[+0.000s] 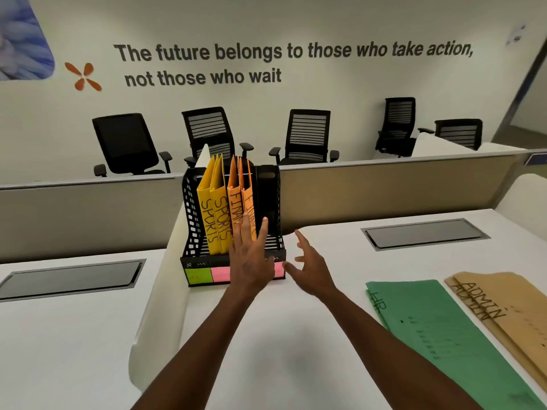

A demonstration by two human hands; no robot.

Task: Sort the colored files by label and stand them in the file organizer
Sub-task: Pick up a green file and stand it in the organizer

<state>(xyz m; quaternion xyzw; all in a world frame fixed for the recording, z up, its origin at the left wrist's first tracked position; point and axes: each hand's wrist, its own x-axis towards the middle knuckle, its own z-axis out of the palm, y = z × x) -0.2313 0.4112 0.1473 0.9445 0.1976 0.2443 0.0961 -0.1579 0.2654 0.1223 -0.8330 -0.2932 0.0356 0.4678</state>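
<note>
Open-plan office: white desks (296, 335), partition panels (384, 187), black swivel chairs (307, 134), motivational wall lettering (266, 60).

I read the wall lettering (293, 62) across the upper frame: "The future belongs to those who take action, not those who wait". At centre, two yellow files (214, 208) read "SPORTS"; two orange files (241, 202) show "FINA…", partly covered. Lower right: green file (444, 335) "HR", tan files (503, 303) "ADMIN". Green sticky label (197, 275): "HR".
</note>
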